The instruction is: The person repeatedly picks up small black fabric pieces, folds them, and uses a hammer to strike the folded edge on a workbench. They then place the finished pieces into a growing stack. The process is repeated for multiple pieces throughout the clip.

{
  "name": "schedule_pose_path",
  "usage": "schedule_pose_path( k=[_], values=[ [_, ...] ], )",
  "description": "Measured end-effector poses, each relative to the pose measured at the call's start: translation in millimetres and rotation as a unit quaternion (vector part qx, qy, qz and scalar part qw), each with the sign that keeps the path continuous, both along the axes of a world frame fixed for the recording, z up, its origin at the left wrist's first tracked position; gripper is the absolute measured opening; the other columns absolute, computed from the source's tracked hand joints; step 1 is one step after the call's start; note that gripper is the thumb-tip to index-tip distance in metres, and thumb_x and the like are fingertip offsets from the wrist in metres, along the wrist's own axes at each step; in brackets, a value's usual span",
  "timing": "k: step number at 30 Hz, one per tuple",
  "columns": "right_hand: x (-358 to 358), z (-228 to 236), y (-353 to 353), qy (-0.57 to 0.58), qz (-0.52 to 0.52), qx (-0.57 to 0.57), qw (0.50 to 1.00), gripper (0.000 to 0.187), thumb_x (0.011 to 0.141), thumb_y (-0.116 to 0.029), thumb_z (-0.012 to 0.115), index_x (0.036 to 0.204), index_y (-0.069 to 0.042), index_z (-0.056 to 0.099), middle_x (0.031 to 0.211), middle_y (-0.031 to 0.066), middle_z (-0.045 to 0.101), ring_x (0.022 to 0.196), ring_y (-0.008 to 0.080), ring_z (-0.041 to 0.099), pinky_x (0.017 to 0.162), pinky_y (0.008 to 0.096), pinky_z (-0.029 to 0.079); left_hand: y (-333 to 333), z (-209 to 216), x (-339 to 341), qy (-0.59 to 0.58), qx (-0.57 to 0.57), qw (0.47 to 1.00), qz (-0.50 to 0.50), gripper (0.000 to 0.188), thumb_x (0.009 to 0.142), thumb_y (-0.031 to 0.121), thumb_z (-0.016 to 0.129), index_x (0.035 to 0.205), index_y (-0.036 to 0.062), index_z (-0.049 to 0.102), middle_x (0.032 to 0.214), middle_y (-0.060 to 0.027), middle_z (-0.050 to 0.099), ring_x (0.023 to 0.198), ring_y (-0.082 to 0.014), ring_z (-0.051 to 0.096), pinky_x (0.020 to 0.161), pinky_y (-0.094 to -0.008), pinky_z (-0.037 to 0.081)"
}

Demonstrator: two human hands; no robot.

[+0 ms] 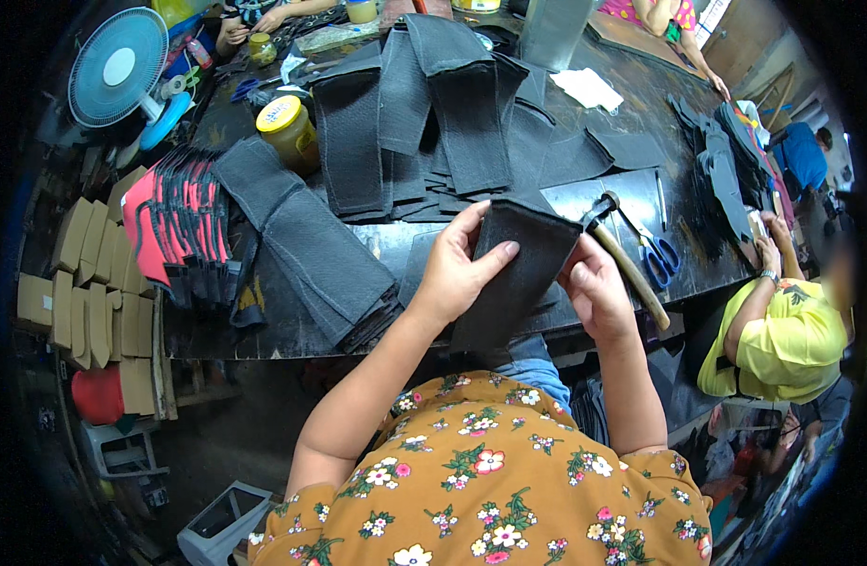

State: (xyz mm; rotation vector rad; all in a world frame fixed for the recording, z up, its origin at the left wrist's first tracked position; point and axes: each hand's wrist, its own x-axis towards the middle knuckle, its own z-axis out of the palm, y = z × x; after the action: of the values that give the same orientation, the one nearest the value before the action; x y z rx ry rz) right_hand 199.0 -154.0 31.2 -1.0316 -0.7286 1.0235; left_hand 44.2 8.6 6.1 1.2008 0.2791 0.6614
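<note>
A folded black fabric piece [513, 288] with a stitched edge hangs in front of me at the table's near edge. My left hand [463, 269] grips its left side, thumb on top and fingers behind. At its upper right corner, the curled fingers of my right hand [595, 288] pinch the edge. Beyond my hands, several similar black pieces [353, 141] lie in overlapping piles. Another stack of long black pieces [325, 250] rests to the left of my left hand. Right of my right hand lie a wooden-handled hammer [636, 274] and blue-handled scissors [658, 261].
A yellow-lidded jar [290, 141] stands behind the left stack. Pink-and-black pieces [183, 222] are bundled at the table's left. More black cut pieces [716, 184] lie at the right. A fan [119, 68] stands far left. A person in yellow [782, 325] sits at right; others work across the table.
</note>
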Motion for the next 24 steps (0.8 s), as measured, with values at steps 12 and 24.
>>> schedule_pose_path(
  k=[12, 24],
  values=[
    [-15, 1, -2, 0.078, -0.055, -0.054, 0.994, 0.040, 0.090, -0.004, 0.084, 0.127, 0.000, 0.068, 0.119, 0.0072, 0.076, 0.109, 0.0159, 0.072, 0.101, 0.0337, 0.055, -16, 4, -16, 0.007, -0.113, 0.984, -0.136, 0.042, 0.093, 0.009, 0.085, 0.131, 0.0009, 0.070, 0.121, -0.0070, 0.075, 0.112, -0.0125, 0.069, 0.103, -0.0323, 0.055],
    [-26, 3, -14, 0.040, -0.013, -0.074, 0.996, 0.046, 0.091, -0.010, 0.086, 0.131, 0.000, 0.067, 0.121, 0.0073, 0.076, 0.111, 0.0144, 0.070, 0.102, 0.0330, 0.054, -18, 10, -23, 0.006, -0.052, 0.994, -0.097, 0.028, 0.088, 0.011, 0.091, 0.111, 0.0001, 0.079, 0.105, -0.0045, 0.080, 0.095, -0.0081, 0.071, 0.087, -0.0272, 0.059]
  ],
)
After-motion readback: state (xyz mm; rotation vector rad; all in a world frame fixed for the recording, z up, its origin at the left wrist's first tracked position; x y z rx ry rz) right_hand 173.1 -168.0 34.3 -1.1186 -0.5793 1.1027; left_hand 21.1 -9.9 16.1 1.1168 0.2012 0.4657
